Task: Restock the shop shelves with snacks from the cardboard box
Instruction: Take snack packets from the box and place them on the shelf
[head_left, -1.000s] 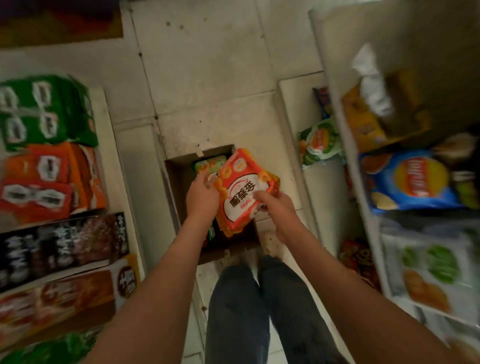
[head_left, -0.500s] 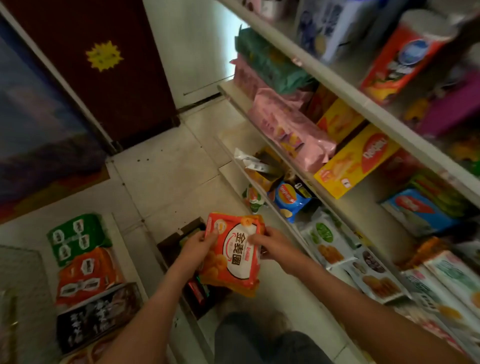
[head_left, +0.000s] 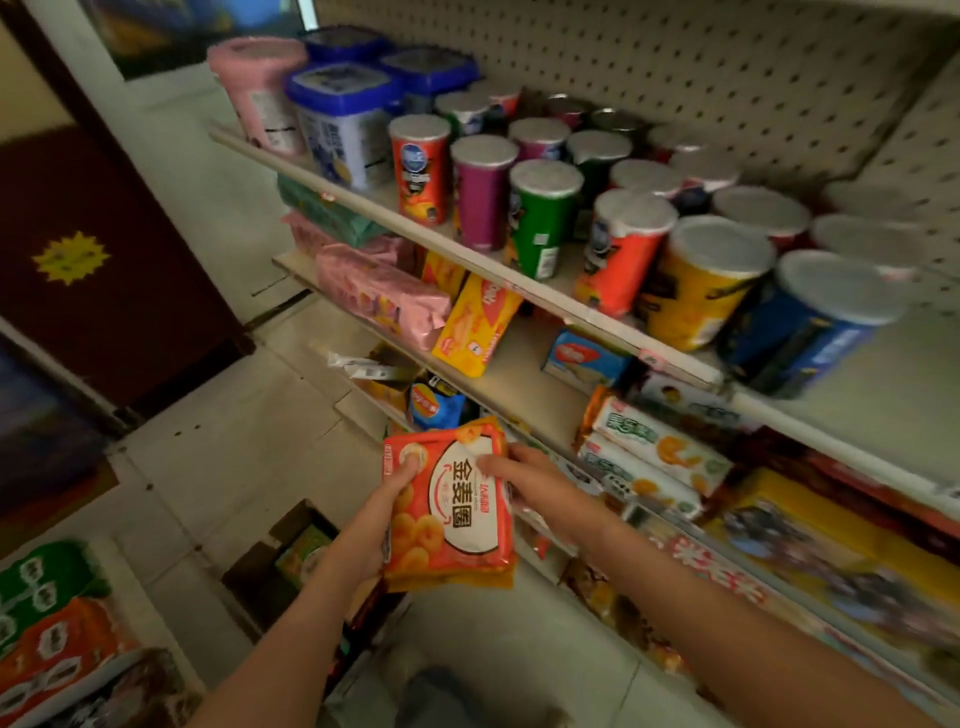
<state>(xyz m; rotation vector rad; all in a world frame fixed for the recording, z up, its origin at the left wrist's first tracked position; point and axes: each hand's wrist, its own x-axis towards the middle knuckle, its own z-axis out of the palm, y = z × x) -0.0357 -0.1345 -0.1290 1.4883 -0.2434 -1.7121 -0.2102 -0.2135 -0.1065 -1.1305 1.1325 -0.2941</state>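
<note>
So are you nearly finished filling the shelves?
Not yet. The shelves already hold plenty, like the crisp tubes up top, though I can't tell which were just added. Right now the left hand and right hand hold a stack of orange snack packs, not yet on any shelf. Left to do: place them, then empty the cardboard box, where a green packet shows.
</note>
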